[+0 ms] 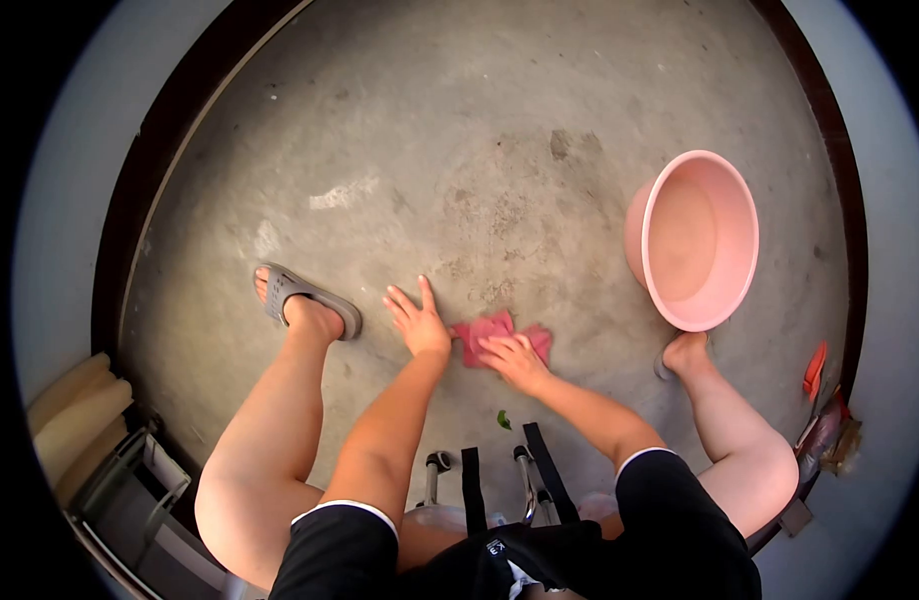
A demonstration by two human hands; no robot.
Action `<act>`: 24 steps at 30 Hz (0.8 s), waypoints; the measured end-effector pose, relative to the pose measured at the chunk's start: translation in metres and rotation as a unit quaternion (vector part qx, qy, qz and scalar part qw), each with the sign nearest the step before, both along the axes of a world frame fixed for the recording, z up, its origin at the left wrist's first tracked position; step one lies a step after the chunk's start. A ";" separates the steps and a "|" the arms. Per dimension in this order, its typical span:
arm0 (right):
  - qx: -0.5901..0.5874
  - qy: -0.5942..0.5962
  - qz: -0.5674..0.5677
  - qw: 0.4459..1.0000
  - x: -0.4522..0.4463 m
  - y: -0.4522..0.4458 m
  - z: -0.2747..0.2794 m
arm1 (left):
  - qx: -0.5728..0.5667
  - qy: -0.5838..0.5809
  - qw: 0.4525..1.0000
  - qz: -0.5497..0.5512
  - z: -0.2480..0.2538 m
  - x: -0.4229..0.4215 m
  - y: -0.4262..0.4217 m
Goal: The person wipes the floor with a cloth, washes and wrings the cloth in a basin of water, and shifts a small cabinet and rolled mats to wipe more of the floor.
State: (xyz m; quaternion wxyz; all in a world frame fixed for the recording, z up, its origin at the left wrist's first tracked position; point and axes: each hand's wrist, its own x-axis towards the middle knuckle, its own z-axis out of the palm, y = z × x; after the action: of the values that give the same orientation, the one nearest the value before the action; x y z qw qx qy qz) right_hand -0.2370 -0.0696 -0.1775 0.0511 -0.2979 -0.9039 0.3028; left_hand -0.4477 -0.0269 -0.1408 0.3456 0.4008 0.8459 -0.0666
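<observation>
Fingers wide, my left hand is down on the floor; my right hand lies on the cloth, mid-frame, can't tell if gripping. For max contact I'd spread the folds & press evenly w/ a flat palm. Cloth's thin, pink, crumpled; floor's hard, prob. concrete, w/ rough dark patches. Leaf, green, lower centre; basin, smooth pink, prob. plastic, round-rimmed, right of frame.

1 basin on the floor, right of 1 cloth.
</observation>
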 end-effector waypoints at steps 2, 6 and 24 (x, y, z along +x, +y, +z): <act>-0.036 0.009 0.028 0.999 0.037 -0.008 0.004 | -0.007 -0.008 1.000 -0.001 0.001 0.000 0.001; 0.101 0.055 -0.122 0.986 0.064 0.069 0.023 | -0.010 -0.006 1.000 -0.003 -0.003 -0.001 -0.001; 0.077 0.023 -0.192 0.978 0.011 -0.025 0.034 | -0.020 0.037 0.999 -0.033 -0.006 0.003 0.002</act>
State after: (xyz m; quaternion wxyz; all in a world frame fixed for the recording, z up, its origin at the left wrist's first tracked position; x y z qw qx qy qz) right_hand -0.2263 -0.0942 -0.1432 0.1522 -0.4537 -0.8491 0.2238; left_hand -0.4447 -0.0245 -0.1467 0.3196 0.4191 0.8427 -0.1096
